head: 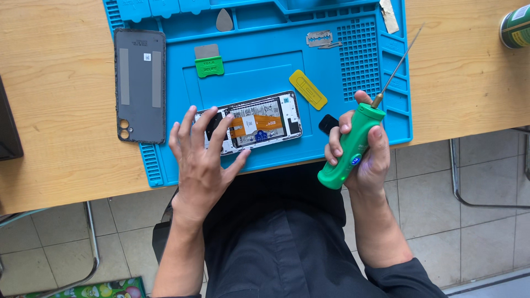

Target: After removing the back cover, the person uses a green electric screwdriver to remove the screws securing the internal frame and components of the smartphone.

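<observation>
On the blue work mat [353, 118] that covers the middle of the wooden bench [61, 165] lies one opened phone [256, 122], back removed, its board and an orange flex strip showing. The left hand [201, 157] rests on the phone's left end with fingers spread, thumb against the near edge, pinching nothing. The right hand [361, 152] is wrapped tight around one green-handled screwdriver [353, 148], held off the mat's near right corner with its thin shaft pointing up and away to the right. One small black piece [328, 123] sits just beside that hand, between it and the phone. One yellow pry tool [308, 89] lies above the phone's right end; one green-handled scraper [208, 60] lies above its left. One grey pick [224, 20] and one razor blade [319, 38] sit near the mat's far edge. One grey back cover [139, 85] overlaps the mat's left edge. One can [515, 26] stands at the bench's far right corner.
</observation>
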